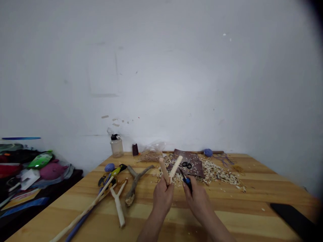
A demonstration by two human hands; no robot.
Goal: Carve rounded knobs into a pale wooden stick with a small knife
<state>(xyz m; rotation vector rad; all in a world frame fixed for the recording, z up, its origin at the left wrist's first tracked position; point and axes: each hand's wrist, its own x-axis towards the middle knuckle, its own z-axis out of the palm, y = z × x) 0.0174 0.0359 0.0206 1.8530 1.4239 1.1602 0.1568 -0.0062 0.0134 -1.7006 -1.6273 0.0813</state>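
Wooden table top [252,198] strewn with pale wood shavings [217,173] around a dark brown sheet [194,171], on which lie black scissors [186,164]. Toward the left, a bark-covered forked branch [135,183] remains unstripped, just beside a smooth, pale peeled fork [118,205]. Centre: the left hand [163,196] is clenched around the stem of a second peeled wooden fork [175,166], prongs upward, held above the table. The right hand [198,201] grasps a blue-handled knife [187,181], close to the fork; whether the blade touches the wood cannot be told.
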